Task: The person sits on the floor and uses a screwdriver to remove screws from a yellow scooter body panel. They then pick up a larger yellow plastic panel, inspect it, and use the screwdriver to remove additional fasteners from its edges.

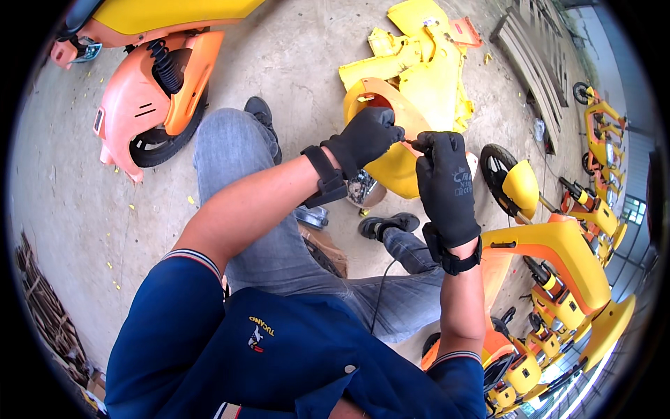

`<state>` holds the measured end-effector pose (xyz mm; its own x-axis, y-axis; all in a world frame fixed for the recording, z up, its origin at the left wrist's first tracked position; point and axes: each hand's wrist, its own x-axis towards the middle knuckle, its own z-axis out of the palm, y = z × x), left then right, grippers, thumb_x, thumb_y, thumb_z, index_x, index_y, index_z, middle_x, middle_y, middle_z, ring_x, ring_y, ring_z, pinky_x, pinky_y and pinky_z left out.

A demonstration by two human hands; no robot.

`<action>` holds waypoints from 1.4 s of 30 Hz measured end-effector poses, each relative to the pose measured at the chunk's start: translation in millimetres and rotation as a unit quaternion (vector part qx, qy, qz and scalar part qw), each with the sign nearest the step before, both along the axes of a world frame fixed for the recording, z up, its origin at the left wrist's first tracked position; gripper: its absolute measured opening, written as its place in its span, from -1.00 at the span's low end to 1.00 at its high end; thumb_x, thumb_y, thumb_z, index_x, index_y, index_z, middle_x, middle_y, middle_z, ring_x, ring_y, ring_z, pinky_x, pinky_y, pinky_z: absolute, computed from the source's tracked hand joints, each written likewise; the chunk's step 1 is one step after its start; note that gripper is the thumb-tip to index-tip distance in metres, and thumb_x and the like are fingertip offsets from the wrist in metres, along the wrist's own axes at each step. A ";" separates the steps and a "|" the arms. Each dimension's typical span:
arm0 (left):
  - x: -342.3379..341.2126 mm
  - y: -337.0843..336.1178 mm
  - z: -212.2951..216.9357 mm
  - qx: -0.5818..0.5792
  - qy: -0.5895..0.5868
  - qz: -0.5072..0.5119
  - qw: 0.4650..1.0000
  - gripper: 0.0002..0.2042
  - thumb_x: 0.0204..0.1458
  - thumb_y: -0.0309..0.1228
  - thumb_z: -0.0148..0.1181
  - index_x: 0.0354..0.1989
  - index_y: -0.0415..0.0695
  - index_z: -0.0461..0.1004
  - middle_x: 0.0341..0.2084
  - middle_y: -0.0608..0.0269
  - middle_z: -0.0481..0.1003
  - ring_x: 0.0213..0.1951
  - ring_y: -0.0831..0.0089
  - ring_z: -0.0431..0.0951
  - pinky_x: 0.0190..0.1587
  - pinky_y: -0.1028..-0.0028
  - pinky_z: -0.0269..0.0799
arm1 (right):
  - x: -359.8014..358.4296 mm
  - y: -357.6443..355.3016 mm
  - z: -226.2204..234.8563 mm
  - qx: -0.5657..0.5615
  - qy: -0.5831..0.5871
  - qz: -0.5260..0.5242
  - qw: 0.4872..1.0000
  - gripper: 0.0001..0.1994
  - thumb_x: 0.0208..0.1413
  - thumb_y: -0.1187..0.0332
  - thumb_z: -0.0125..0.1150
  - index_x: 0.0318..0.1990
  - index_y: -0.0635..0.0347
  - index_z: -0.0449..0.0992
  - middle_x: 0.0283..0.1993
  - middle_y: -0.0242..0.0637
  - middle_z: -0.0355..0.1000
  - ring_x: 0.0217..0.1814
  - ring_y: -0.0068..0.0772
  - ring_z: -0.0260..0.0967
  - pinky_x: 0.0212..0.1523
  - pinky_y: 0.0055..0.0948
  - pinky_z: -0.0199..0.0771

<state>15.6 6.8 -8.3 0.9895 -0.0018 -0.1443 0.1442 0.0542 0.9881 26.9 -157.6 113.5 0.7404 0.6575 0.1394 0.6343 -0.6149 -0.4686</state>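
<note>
My left hand (366,140), in a black work glove, is closed in a pinch above a yellow and orange body panel (391,170). My right hand (447,178), gloved the same way, faces it with fingers curled and pinched. A small dark, thin piece (411,142) shows between the two sets of fingertips; its kind is too small to tell. The panel lies beyond and below my hands, partly hidden by them. Under my left wrist stands a container of small metal parts (363,190), partly covered.
Several yellow panels (433,70) are piled on the concrete floor ahead. An orange and yellow scooter (150,105) stands at the far left. A wooden pallet (534,63) lies at the back right. Yellow scooters (558,279) line the right side. A cardboard box (326,250) sits between my legs.
</note>
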 end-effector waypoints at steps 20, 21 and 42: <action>-0.7 -0.8 -2.0 0.012 -0.008 0.010 1.000 -0.85 0.13 -0.41 0.18 -0.27 -0.26 0.52 -0.47 0.24 0.52 -0.41 0.56 0.42 -0.30 0.50 0.36 | -0.9 0.5 -0.2 -0.098 0.007 -0.097 0.990 -0.77 0.14 0.48 0.19 -0.05 0.31 0.41 -0.09 0.00 0.41 -0.21 0.04 0.49 -0.17 -0.21 0.48; -1.4 0.8 0.5 0.022 -0.009 0.007 1.000 -0.86 0.13 -0.41 0.18 -0.28 -0.26 0.52 -0.48 0.24 0.51 -0.42 0.56 0.41 -0.31 0.50 0.36 | -1.0 0.4 -2.0 -0.103 0.007 -0.106 0.989 -0.77 0.15 0.48 0.18 -0.05 0.31 0.41 -0.08 0.00 0.40 -0.20 0.04 0.50 -0.16 -0.21 0.48; -0.2 -0.2 -2.8 -0.003 0.008 0.001 1.000 -0.85 0.14 -0.41 0.18 -0.24 -0.26 0.52 -0.44 0.30 0.51 -0.38 0.61 0.41 -0.29 0.53 0.36 | -3.0 -0.8 1.8 0.031 0.042 -0.027 0.998 -0.78 0.17 0.45 0.15 -0.05 0.28 0.41 -0.12 -0.01 0.40 -0.19 -0.03 0.51 -0.19 -0.26 0.49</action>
